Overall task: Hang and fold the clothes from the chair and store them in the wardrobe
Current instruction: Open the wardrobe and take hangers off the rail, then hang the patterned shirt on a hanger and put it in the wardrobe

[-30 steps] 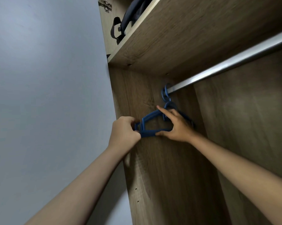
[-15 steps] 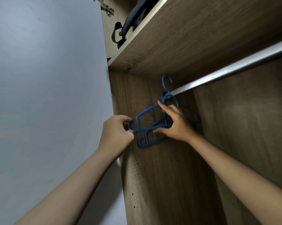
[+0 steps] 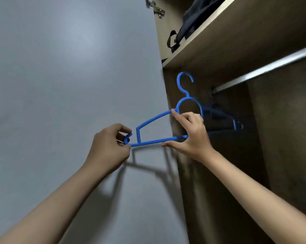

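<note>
A blue plastic hanger [image 3: 154, 120] is held out in front of the open wardrobe, its hook up and free of the metal rail [image 3: 264, 71]. My left hand [image 3: 108, 147] pinches the hanger's left tip. My right hand [image 3: 191, 136] holds its middle, index finger on the upper arm and thumb under the bottom bar. The hanger's right end is blurred inside the wardrobe, where more blue hanger shapes [image 3: 236, 124] show dimly. No clothes from the chair are in view.
The wardrobe's wooden side panel [image 3: 189, 173] runs down the middle of the view, with a shelf [image 3: 245, 32] above the rail. A dark bag [image 3: 187, 29] with a strap lies on that shelf. The grey door or wall [image 3: 60, 85] fills the left half.
Both hands have lifted the blue hanger off the rail and drawn it left and out of the wardrobe. The hook now hangs free in front of the side panel.
</note>
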### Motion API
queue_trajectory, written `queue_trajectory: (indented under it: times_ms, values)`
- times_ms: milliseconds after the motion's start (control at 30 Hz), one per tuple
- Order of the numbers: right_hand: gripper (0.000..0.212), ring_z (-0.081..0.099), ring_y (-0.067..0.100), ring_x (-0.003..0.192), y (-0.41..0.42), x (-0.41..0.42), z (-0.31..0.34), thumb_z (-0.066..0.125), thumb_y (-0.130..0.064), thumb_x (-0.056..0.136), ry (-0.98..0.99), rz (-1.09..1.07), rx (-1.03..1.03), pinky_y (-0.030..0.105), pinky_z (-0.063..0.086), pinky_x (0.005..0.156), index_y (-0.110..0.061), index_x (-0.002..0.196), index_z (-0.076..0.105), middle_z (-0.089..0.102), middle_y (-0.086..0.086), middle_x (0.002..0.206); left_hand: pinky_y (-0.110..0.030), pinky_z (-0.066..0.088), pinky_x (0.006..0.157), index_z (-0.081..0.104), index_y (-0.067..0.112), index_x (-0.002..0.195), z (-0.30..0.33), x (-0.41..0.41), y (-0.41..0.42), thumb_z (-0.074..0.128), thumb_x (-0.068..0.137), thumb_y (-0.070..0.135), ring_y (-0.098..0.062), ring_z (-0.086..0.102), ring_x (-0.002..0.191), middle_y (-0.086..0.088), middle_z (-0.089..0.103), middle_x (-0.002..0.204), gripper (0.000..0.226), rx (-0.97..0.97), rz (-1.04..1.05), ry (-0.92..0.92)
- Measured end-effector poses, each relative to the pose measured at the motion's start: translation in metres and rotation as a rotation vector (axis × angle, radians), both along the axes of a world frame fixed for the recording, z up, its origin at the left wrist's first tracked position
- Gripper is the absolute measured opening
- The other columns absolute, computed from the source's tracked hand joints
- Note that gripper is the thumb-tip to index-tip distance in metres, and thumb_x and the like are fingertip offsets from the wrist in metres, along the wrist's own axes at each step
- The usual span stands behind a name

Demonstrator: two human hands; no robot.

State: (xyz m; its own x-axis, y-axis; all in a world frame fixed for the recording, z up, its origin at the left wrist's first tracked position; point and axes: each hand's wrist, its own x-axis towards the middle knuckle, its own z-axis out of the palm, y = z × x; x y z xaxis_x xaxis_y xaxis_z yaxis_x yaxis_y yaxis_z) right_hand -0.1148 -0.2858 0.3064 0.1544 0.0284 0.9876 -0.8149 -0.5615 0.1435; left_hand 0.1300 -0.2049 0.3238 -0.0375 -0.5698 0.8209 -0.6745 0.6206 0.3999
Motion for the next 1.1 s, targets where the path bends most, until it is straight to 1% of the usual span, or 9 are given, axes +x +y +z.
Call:
queue_trajectory:
  times_ms: [133, 267, 400, 567, 633, 800, 933, 1000, 1100]
  values:
    - [0.096, 0.046, 0.019, 0.089, 0.037, 0.075, -0.020, 0.064, -0.075, 0.062, -0.019, 0.083, 0.041, 0.043, 0.041, 0.086, -0.019, 0.139, 0.048, 0.052, 0.004, 0.096, -0.007, 0.042, 0.063, 0.063, 0.020, 0.101, -0.021, 0.062, 0.053, 0.067, 0.073, 0.002, -0.007, 0.065, 0.077, 0.003, 0.067, 0.091, 0.034, 0.038, 0.105, 0.020]
    - [0.096, 0.049, 0.025, 0.085, 0.083, 0.159, -0.041, 0.065, -0.074, 0.059, 0.006, 0.197, 0.102, 0.035, 0.037, 0.082, -0.017, 0.135, 0.052, 0.053, 0.006, 0.094, -0.003, 0.037, 0.067, 0.060, 0.021, 0.114, -0.043, 0.124, 0.117, 0.075, 0.073, 0.008, -0.007, 0.060, 0.089, 0.008, 0.062, 0.102, 0.046, 0.060, 0.226, 0.012]
    - [0.096, 0.049, 0.025, 0.084, 0.133, 0.250, -0.063, 0.063, -0.076, 0.059, 0.037, 0.306, 0.109, 0.039, 0.038, 0.080, -0.015, 0.134, 0.054, 0.054, 0.007, 0.092, -0.016, 0.040, 0.082, 0.057, 0.026, 0.126, -0.063, 0.186, 0.190, 0.079, 0.071, 0.012, -0.007, 0.054, 0.099, 0.012, 0.060, 0.115, 0.061, 0.085, 0.384, -0.053]
    - [0.097, 0.042, 0.019, 0.086, 0.191, 0.354, -0.082, 0.059, -0.078, 0.059, 0.051, 0.474, 0.107, 0.045, 0.042, 0.080, -0.013, 0.131, 0.057, 0.054, 0.008, 0.089, -0.023, 0.043, 0.094, 0.050, 0.027, 0.133, -0.085, 0.262, 0.271, 0.078, 0.072, 0.011, -0.011, 0.053, 0.117, 0.010, 0.057, 0.129, 0.070, 0.105, 0.629, -0.090]
    - [0.096, 0.039, 0.017, 0.088, 0.216, 0.401, -0.090, 0.061, -0.076, 0.060, 0.062, 0.571, 0.088, 0.049, 0.043, 0.083, -0.012, 0.131, 0.057, 0.055, 0.009, 0.091, -0.032, 0.047, 0.095, 0.048, 0.026, 0.135, -0.094, 0.293, 0.310, 0.077, 0.071, 0.010, -0.014, 0.055, 0.116, 0.007, 0.058, 0.126, 0.071, 0.109, 0.752, -0.133]
    - [0.095, 0.043, 0.021, 0.090, 0.283, 0.516, -0.111, 0.063, -0.075, 0.062, 0.139, 0.798, 0.134, 0.056, 0.043, 0.087, -0.014, 0.133, 0.055, 0.056, 0.011, 0.095, -0.040, 0.052, 0.085, 0.048, 0.023, 0.134, -0.114, 0.365, 0.402, 0.074, 0.073, 0.008, -0.020, 0.058, 0.102, -0.001, 0.061, 0.111, 0.068, 0.158, 0.993, -0.159]
    - [0.092, 0.050, 0.024, 0.091, 0.324, 0.602, -0.126, 0.070, -0.068, 0.062, 0.226, 0.953, 0.128, 0.053, 0.042, 0.085, -0.014, 0.134, 0.053, 0.056, 0.010, 0.098, -0.035, 0.051, 0.085, 0.047, 0.018, 0.134, -0.128, 0.417, 0.466, 0.072, 0.077, 0.009, -0.019, 0.056, 0.102, -0.001, 0.058, 0.113, 0.064, 0.222, 1.188, -0.207]
    - [0.090, 0.052, 0.026, 0.096, 0.340, 0.643, -0.132, 0.071, -0.067, 0.061, 0.252, 1.027, 0.104, 0.051, 0.041, 0.085, -0.015, 0.132, 0.055, 0.056, 0.011, 0.102, -0.031, 0.048, 0.084, 0.047, 0.017, 0.133, -0.134, 0.440, 0.491, 0.072, 0.077, 0.010, -0.014, 0.052, 0.093, 0.005, 0.054, 0.105, 0.061, 0.255, 1.266, -0.206]
    - [0.090, 0.044, 0.028, 0.110, 0.359, 0.701, -0.140, 0.074, -0.068, 0.057, 0.264, 1.123, 0.072, 0.057, 0.042, 0.086, -0.018, 0.130, 0.057, 0.052, 0.017, 0.115, -0.028, 0.044, 0.083, 0.048, 0.015, 0.133, -0.142, 0.473, 0.521, 0.072, 0.077, 0.009, -0.013, 0.050, 0.090, 0.005, 0.053, 0.101, 0.060, 0.300, 1.383, -0.219]
